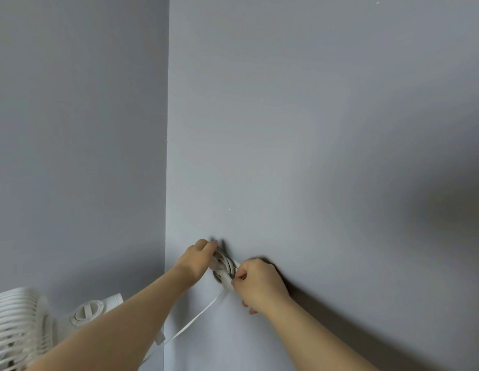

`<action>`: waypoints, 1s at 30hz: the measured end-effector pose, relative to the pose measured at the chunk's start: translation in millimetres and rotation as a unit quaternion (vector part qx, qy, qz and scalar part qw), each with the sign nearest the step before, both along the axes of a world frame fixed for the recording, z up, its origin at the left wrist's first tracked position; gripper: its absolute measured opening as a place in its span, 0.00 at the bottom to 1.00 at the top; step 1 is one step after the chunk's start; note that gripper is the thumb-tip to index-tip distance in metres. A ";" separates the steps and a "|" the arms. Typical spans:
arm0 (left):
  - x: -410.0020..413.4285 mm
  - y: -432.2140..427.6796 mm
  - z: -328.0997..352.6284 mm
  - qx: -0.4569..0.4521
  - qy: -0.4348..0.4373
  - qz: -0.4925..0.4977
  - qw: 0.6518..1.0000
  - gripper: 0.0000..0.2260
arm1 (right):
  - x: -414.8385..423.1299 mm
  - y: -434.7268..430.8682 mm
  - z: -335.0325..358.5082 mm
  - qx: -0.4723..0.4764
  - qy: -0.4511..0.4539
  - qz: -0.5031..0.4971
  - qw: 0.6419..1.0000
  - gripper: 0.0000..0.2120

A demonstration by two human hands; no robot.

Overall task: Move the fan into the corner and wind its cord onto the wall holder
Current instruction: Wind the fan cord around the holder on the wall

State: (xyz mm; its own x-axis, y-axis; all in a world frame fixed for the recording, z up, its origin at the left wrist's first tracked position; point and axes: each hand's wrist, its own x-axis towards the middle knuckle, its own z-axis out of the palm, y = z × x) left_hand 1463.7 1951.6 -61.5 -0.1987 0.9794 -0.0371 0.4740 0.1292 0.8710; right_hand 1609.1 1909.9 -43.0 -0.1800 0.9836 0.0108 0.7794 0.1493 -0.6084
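Looking down through the head camera, the person had both hands at a bundle of white cord [224, 266], which lay wound in several loops against the grey wall [313, 129], just right of the corner [167, 156]. The left hand [199, 259] came in from the lower left with its fingers curled over the upper end of the loops, gripping them against the wall. The right hand [259, 283] sat at the lower end of the bundle, thumb and fingers closed in a pinch on the cord where it left the coil. The wall holder itself was hidden behind the loops and the fingers, so its shape could not be told. From under the right hand a flat loose length of the cord ran down and to the left, passed behind the left forearm and led toward the fan [21, 325]. The fan was white and stood low at the left edge, close to the corner, its ribbed grille partly cut off by the frame and a round knob [87, 311] showing on its rear housing.
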 end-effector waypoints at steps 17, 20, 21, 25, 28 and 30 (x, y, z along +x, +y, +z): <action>2.7 8.8 -1.3 -0.039 0.175 -0.002 0.984 0.14 | -1.7 4.1 -7.0 0.015 -0.030 0.014 0.999 0.07; 2.1 12.7 -5.5 -0.046 0.149 0.014 0.988 0.18 | -1.1 7.0 -8.6 0.026 -0.035 0.016 0.999 0.07; 2.0 13.0 -6.1 -0.036 0.145 0.023 0.988 0.19 | -1.2 7.2 -8.7 0.027 -0.036 0.016 0.999 0.06; 4.4 8.4 -5.6 0.061 0.146 0.058 0.986 0.12 | -1.5 5.9 -7.8 0.030 -0.030 0.017 0.999 0.06; 3.0 9.3 -10.8 0.088 0.155 0.042 0.983 0.08 | -1.7 4.8 -6.6 0.031 -0.032 0.019 0.999 0.06; -1.5 11.5 -14.9 0.087 0.143 0.028 0.986 0.07 | -1.7 4.9 -6.4 0.033 -0.034 0.020 0.999 0.06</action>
